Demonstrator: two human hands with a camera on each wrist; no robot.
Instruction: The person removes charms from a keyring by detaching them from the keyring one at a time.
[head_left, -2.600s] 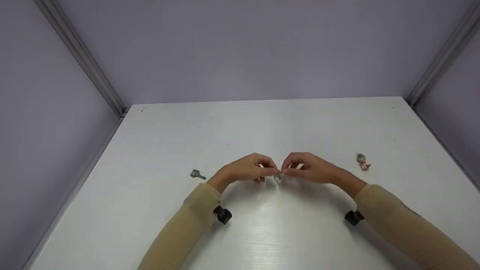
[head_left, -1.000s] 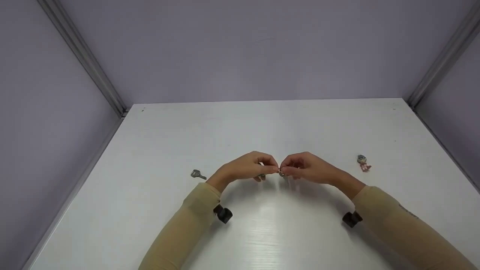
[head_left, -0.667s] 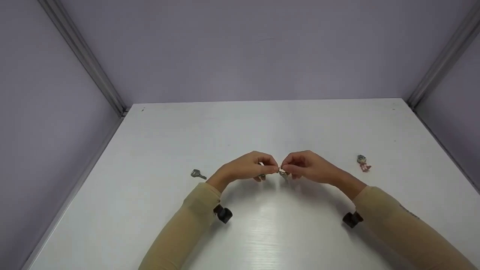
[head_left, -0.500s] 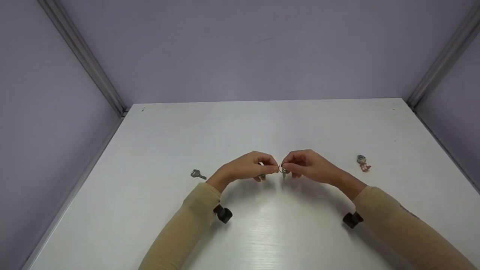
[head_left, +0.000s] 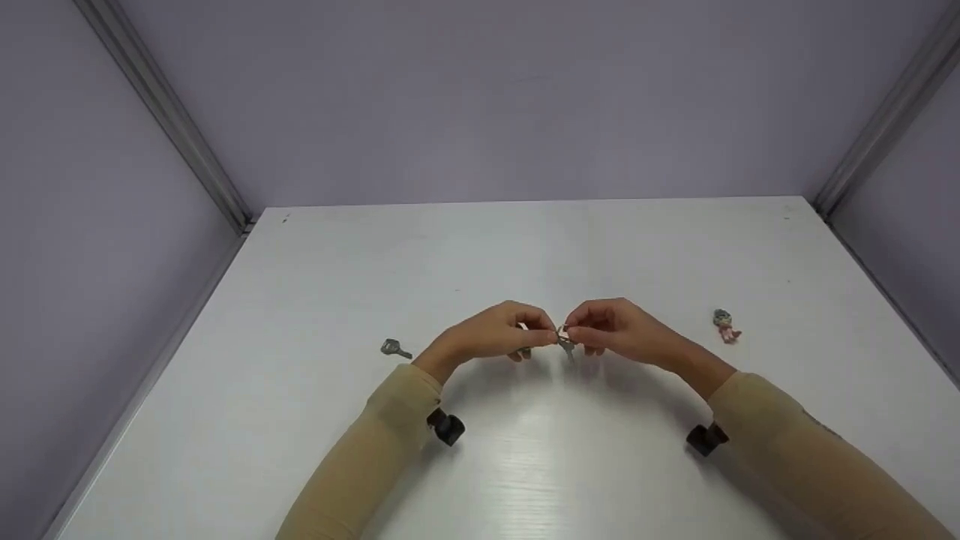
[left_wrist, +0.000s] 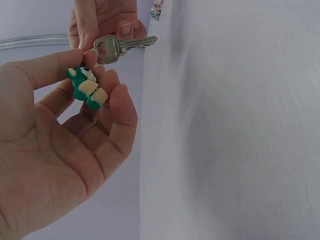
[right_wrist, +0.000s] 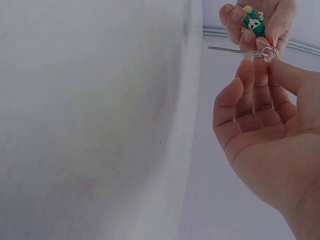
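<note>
1. While both wrists hang above the white worktop (head_left: pixel 525 465), the left hand (head_left: pixel 491 336) pinches a small green-and-cream figurine charm (left_wrist: pixel 86 87) at its fingertips.
2. Opposite, the right hand (head_left: pixel 619 334) pinches a thin metal split ring (right_wrist: pixel 270 51) carrying a silver metal key (left_wrist: pixel 120 47); judged step: working key round ring. Next move likely needs steady turning.
3. Farther out lie a grey spare key (head_left: pixel 394 349) and a pink-and-grey charm (head_left: pixel 725 325).
</note>
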